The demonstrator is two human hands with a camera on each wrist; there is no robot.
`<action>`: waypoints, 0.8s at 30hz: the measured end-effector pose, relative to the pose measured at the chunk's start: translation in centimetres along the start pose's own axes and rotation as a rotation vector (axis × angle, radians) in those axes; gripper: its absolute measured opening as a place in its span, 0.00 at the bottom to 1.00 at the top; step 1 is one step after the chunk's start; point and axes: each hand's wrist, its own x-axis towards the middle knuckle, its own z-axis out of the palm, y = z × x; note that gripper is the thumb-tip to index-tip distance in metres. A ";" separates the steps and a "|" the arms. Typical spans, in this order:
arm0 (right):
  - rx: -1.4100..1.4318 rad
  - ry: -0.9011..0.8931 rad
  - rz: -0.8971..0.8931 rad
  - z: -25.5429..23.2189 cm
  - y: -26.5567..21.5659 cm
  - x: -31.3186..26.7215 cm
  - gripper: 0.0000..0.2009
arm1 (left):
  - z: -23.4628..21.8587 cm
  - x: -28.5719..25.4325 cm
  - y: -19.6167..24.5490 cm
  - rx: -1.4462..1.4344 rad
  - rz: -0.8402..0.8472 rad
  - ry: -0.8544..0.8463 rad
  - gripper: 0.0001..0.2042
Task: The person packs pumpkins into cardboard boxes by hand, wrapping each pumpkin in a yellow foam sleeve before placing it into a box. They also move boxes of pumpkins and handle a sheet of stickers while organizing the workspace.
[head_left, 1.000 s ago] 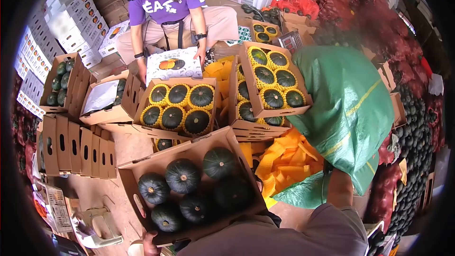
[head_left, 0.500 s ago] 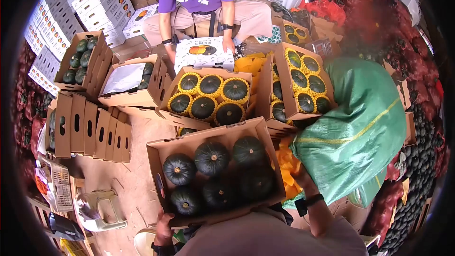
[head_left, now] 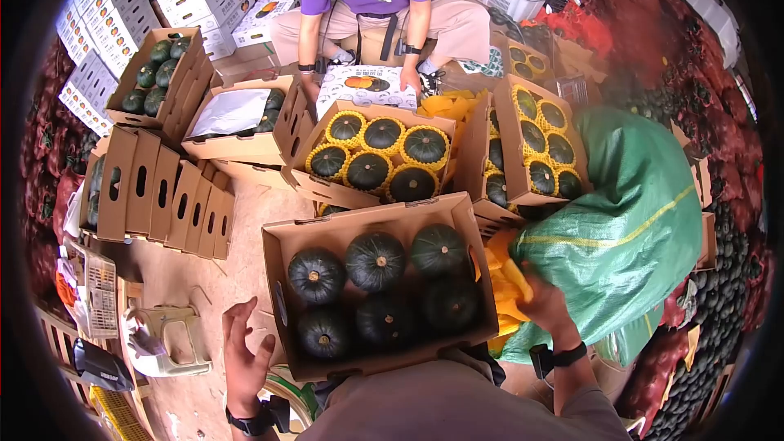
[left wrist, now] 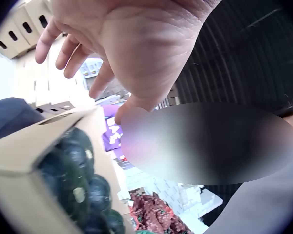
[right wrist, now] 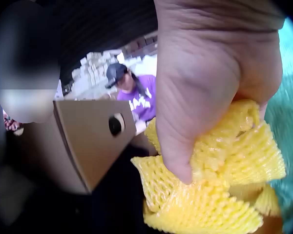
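Fingers (right wrist: pixel 185 161) of the right hand (head_left: pixel 543 302) curl tight round a bunch of yellow foam net sleeves (right wrist: pixel 210 195), lower right of centre beside the green woven sack (head_left: pixel 629 220); left hand (head_left: pixel 243 355) hangs spread and empty at lower left, just off the cardboard box (head_left: pixel 282 294). That box sits centre frame with six bare kabocha squashes (head_left: pixel 376 260). Step looks like fetching a sleeve for wrapping; next move likely needs one sleeve separated, the left hand lifting a squash, then stretching the net over it.
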 end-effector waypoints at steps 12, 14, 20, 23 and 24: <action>0.277 -0.039 -0.780 3.4 -21.6 4.8 0.34 | 4.2 3.5 10.2 0.214 0.602 -0.181 0.34; 0.456 -0.205 -0.891 5.4 -21.5 5.1 0.31 | 6.2 3.3 7.6 0.435 0.549 -0.279 0.36; 0.777 -0.240 -0.389 0.5 -17.6 6.1 0.14 | 8.0 2.3 3.9 0.421 0.521 -0.236 0.19; 0.850 -0.177 -0.263 0.2 -16.0 6.0 0.13 | 6.8 2.0 5.2 0.319 0.518 -0.230 0.15; 0.962 -0.235 -0.217 0.2 -15.4 5.6 0.14 | 5.9 1.7 6.7 0.341 0.539 -0.200 0.14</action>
